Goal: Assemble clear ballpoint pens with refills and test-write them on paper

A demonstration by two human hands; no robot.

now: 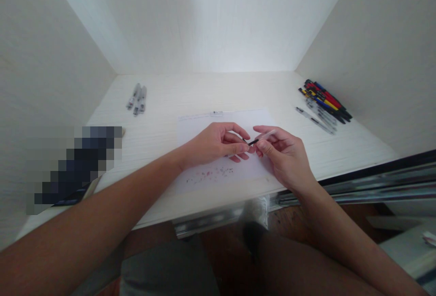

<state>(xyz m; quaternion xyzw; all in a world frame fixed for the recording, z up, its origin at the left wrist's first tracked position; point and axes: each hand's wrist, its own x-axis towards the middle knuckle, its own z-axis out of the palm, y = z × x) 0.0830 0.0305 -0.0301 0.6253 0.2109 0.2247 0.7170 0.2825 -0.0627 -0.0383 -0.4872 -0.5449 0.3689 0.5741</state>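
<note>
Over a white sheet of paper point(190, 127), my left hand point(218, 143) and my right hand point(286, 150) meet, fingertips almost touching. Between them is a slim pen with a black section point(254, 142). My left thumb and fingers pinch it from one side. On the other side, my right thumb and fingers close on its clear part, which sticks up past the right fingers. Whether the pen is one piece or in separate parts I cannot tell, as fingers cover much of it. A small clear pen piece point(216, 113) lies at the sheet's far edge.
Several clear pens point(138, 99) lie at the back left. A pile of red, yellow, blue and black pens point(325, 98) is at the back right, with clear pens point(316, 121) beside it. Small marks dot the paper. A pixelated dark object point(78, 168) stands at left. Walls enclose the white tabletop point(163, 91).
</note>
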